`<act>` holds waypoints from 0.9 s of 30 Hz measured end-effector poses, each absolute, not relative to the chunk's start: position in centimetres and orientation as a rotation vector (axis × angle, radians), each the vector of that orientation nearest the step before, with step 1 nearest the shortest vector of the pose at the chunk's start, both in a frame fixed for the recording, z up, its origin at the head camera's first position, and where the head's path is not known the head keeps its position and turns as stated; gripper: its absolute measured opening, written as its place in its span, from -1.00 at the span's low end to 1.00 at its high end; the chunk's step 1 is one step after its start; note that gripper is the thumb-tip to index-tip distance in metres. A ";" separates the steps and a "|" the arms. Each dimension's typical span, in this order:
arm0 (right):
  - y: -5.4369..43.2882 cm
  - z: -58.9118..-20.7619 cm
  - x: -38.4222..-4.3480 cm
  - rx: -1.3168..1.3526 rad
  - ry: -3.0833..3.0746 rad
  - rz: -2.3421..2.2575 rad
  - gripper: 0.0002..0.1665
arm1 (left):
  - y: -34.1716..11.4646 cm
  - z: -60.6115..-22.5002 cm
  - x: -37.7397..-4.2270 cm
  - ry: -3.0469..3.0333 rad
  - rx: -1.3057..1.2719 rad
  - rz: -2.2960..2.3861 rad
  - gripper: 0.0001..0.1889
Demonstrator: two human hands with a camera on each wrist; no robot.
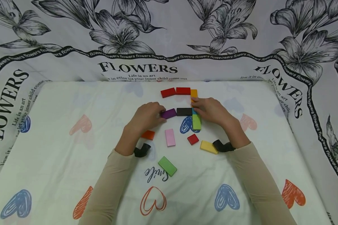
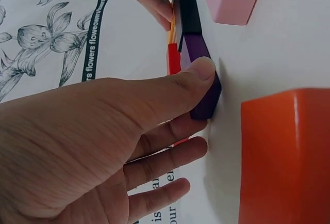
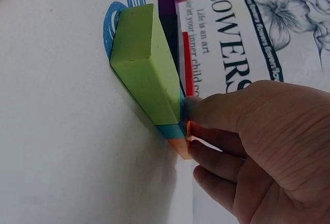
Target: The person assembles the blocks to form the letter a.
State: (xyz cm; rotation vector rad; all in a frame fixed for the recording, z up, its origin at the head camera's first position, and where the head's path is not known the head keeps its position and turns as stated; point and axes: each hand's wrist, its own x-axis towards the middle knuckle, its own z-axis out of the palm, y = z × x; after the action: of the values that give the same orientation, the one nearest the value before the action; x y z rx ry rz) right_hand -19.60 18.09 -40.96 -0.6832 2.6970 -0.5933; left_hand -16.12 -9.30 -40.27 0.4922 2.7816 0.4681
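Observation:
My left hand [image 1: 149,116] pinches the outer end of a purple block [image 1: 169,113], thumb on its near side and fingers behind. The purple block meets a black block [image 1: 184,112] end to end, slightly angled. My right hand [image 1: 212,110] holds a blue block [image 3: 172,130], mostly covered in the head view, with the thumb against its side. A lime green block [image 1: 196,122] adjoins the blue one on the near side, and an orange-yellow block [image 1: 194,92] lies on the far side. Two red blocks [image 1: 183,91] extend leftward from the orange-yellow block's far end.
Nearer on the patterned cloth [image 1: 56,162] lie a pink block [image 1: 170,137], a small red block [image 1: 192,139], a yellow block [image 1: 208,147] and a green block [image 1: 167,166]. An orange block [image 1: 148,135] sits beside the left wrist. Black wrist mounts [image 1: 142,150] stick out below both wrists.

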 end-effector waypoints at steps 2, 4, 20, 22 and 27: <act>18.1 -40.9 -19.6 -0.675 2.696 -0.594 -0.50 | -9.4 -40.2 -16.1 2.777 0.492 0.475 -0.53; 18.0 -40.9 -19.7 -0.664 2.695 -0.592 -0.50 | -9.4 -40.1 -16.1 2.773 0.487 0.481 -0.54; 18.0 -41.0 -19.7 -0.700 2.698 -0.582 -0.50 | -9.3 -39.6 -16.1 2.752 0.431 0.484 -0.63; 18.0 -41.1 -19.8 -0.691 2.695 -0.573 -0.50 | -9.3 -39.7 -16.1 2.749 0.430 0.491 -0.63; 17.8 -40.9 -19.8 -0.663 2.687 -0.556 -0.50 | -9.4 -39.8 -16.0 2.746 0.417 0.520 -0.60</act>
State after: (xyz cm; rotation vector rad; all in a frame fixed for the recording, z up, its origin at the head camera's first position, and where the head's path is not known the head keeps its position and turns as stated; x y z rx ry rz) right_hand -19.78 17.79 -40.93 -0.6629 2.6865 -0.5560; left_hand -16.00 -9.42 -39.82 0.4169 2.7460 0.5204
